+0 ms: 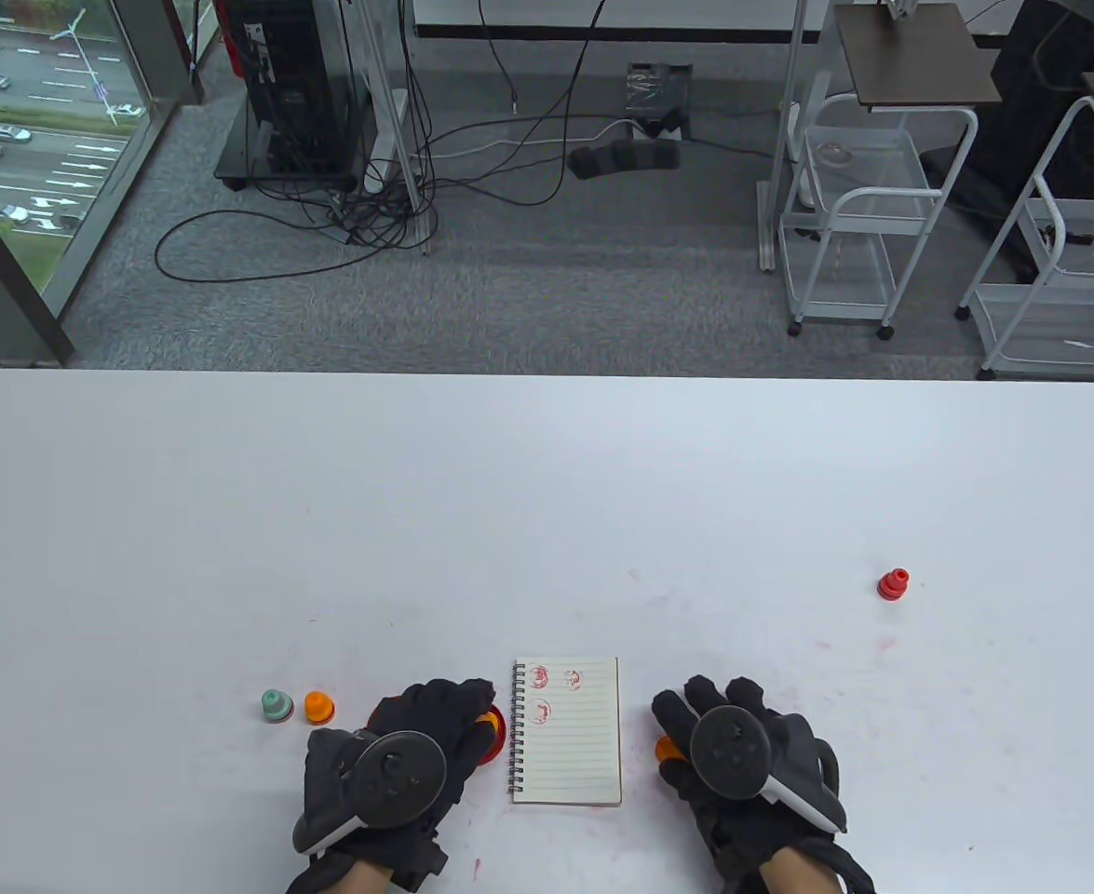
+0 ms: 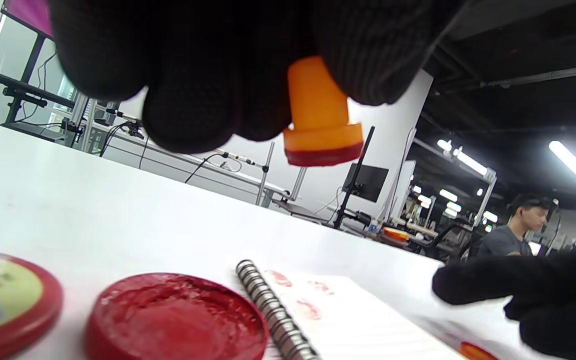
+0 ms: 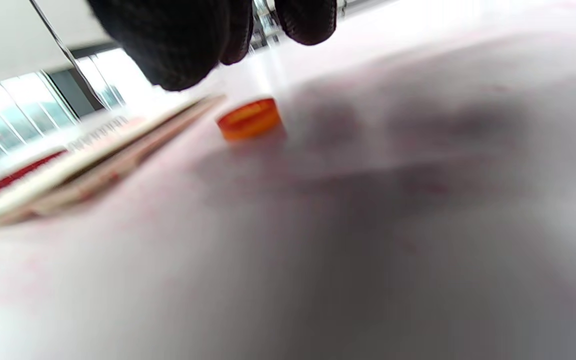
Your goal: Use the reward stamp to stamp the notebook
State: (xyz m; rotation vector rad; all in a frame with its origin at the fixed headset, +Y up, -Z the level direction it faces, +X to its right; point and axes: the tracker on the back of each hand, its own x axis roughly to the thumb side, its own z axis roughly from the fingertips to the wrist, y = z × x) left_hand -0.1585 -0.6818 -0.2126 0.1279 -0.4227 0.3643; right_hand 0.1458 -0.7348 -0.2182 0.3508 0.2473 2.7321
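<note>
While the left hand (image 2: 208,65) pinches the orange stamp (image 2: 320,117) in its fingers above the ink pad (image 2: 175,317), the notebook (image 1: 567,731) lies at bottom centre of the bench (image 1: 547,503); the right hand (image 1: 742,754) rests flat beside it, fingers relaxed.

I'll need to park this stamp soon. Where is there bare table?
Bare: between the notebook and the red stamp, and the table's whole far half. Crowded: left of the notebook, with ink pad, lid and two stamps.

Red stamp (image 1: 893,584) far right, green stamp (image 1: 276,705) beside orange stamp (image 1: 319,707) — white carts (image 1: 858,214) beyond table (image 1: 547,484)
</note>
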